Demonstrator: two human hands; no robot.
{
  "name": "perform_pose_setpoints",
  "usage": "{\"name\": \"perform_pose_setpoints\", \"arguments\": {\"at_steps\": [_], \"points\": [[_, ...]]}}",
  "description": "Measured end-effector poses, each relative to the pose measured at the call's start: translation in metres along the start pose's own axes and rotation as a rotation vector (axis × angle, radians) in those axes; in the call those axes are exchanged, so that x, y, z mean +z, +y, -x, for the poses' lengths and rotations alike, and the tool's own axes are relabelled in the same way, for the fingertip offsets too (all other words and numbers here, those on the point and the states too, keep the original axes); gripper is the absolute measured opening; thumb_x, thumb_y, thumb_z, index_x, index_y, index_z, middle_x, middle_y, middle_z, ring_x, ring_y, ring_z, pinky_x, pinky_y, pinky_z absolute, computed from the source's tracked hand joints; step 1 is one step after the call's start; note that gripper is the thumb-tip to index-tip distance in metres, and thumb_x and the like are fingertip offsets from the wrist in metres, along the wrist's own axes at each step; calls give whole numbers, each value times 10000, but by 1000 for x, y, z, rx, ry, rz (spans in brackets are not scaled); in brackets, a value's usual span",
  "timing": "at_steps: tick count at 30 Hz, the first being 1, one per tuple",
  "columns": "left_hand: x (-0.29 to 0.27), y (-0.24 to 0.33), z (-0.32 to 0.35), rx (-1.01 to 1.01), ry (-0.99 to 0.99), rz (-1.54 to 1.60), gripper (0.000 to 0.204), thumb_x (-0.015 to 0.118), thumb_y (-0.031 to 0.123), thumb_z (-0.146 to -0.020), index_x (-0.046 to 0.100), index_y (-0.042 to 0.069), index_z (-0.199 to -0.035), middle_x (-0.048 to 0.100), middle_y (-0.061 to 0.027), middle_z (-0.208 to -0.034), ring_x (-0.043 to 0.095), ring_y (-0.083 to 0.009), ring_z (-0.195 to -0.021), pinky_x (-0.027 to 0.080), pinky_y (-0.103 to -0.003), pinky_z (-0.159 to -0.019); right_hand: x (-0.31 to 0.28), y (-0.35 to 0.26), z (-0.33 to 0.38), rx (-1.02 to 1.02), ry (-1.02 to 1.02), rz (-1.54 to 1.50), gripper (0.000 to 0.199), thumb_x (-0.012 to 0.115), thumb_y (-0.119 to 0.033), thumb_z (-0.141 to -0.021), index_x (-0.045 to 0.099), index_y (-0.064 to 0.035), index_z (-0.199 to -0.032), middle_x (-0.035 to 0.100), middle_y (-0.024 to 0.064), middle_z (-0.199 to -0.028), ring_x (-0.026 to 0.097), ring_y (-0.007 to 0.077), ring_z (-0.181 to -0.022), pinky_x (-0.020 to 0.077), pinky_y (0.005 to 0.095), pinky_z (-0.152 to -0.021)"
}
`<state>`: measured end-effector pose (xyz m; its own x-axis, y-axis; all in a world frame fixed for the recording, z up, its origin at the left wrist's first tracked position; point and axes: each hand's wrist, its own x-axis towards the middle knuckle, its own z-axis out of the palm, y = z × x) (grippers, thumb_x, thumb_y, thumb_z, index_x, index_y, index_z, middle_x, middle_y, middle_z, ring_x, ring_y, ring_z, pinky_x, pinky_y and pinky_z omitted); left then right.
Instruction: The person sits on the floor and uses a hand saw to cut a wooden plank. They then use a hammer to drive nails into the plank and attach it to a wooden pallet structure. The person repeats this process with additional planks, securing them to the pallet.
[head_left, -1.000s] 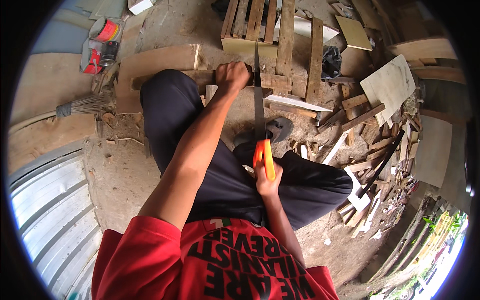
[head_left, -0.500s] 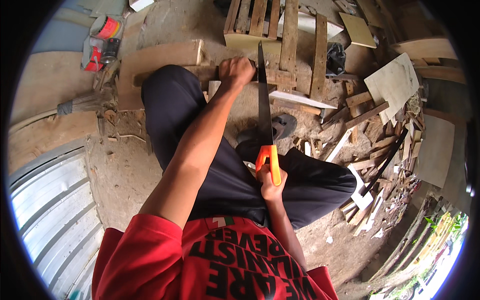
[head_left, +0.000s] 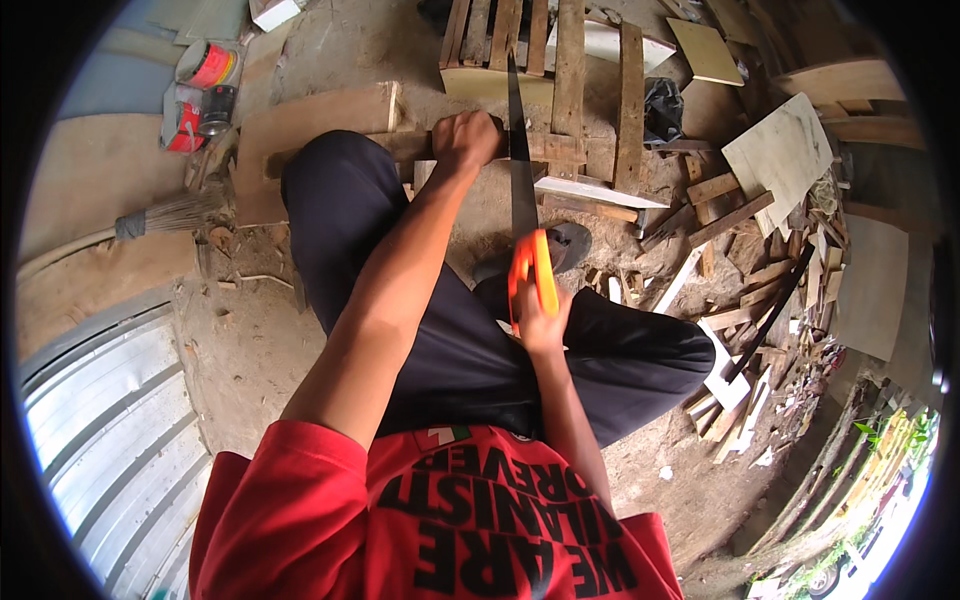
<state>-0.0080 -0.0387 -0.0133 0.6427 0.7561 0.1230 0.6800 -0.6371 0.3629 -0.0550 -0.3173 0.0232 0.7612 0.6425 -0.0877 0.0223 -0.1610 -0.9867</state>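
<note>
Sawing is under way but how deep the cut goes can't be told: the long grey steel handsaw w/ bright orange plastic handle (head_left: 524,200) has its blade crossing the narrow brown wooden batten (head_left: 420,146), which lies crosswise on the dirt ground (head_left: 240,340) at the top of the frame, and the kerf itself is hidden behind blade and fingers. Batten looks to be in one piece on both sides of the blade, so prob. the cut isn't through yet and the offcut is left to free. Left hand (head_left: 464,132) is closed tight over the batten just left of the blade, knuckles up, arm stretched nearly straight fwd over the left knee, pinning the wood down. Right hand (head_left: 538,312) is wrapped fully round the orange handle, fingers curled shut, forearm drawn in close to the body, elbow bent; blade runs straight away from the person, tip reaching up among the weathered grey slatted pallet boards (head_left: 570,80) beyond. Person crouches in dark trousers, red printed shirt. To the right a heap of pale wood offcuts and scrap strips (head_left: 740,260); top left a red-and-white tin (head_left: 208,64); lower left corrugated metal sheet (head_left: 110,440).
</note>
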Motion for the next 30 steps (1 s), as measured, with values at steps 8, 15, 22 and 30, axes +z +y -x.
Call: {"name": "perform_pose_setpoints", "arguments": {"at_steps": [8,15,22,30], "points": [[9,-2,3,23,34,-25,235,529,161,-805,714,64,-697,700,-195,-754,699,-340,-699,538,-461,-668,-19,-21,12,72,-36,-150,295,495,-92,-943,455,-59,-652,424,-26,-516,393,54,-439,294,248,-404],[5,2,-4,-10,-84,-64,241,522,155,-818,733,70,-738,707,-191,-793,710,-334,-751,543,-459,-724,21,-28,-85,131,9,-192,263,498,-97,-945,508,-40,-689,441,-34,-562,408,50,-465,314,252,-418],[-10,9,0,-55,-93,-19,247,526,160,-783,731,49,-703,702,-206,-770,704,-359,-703,544,-471,-666,-39,-13,63,118,-54,-113,188,570,-78,-906,573,-9,-732,519,11,-562,476,79,-487,376,272,-455],[3,4,-5,26,-43,-28,263,513,163,-810,746,52,-759,711,-196,-819,714,-357,-766,549,-463,-715,12,-20,-79,176,57,-253,269,526,-100,-926,495,-37,-667,412,-27,-539,381,70,-444,301,260,-424]]}}
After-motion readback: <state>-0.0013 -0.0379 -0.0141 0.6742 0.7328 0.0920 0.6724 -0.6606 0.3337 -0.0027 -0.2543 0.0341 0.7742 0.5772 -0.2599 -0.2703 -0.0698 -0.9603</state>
